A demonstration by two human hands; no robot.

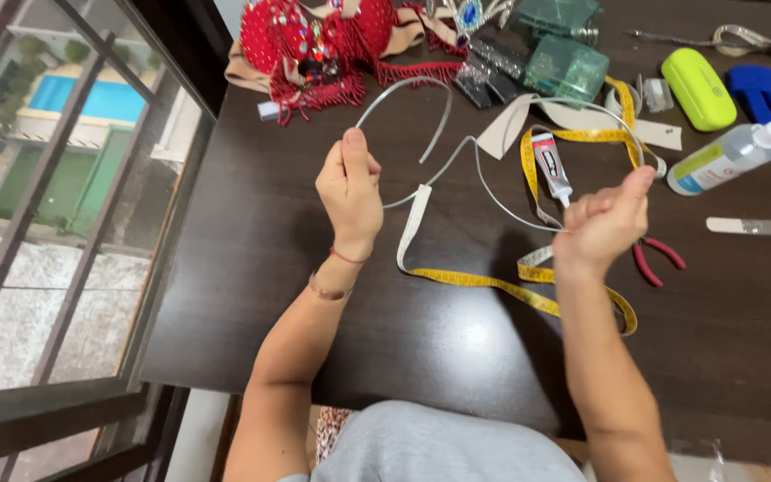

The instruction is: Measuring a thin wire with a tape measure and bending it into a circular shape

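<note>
Gripping one bent wire (457, 156): left hand (351, 192) and right hand (601, 225) both closed; one tape measure (493, 281) beneath.

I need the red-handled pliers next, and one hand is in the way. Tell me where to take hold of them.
Take the red-handled pliers by the two handles, coming from the right. Only the handles show, splayed on the dark table; the head is hidden under the right hand, which holds the silver wire with the left hand. Probably easiest once that hand lifts.
</note>
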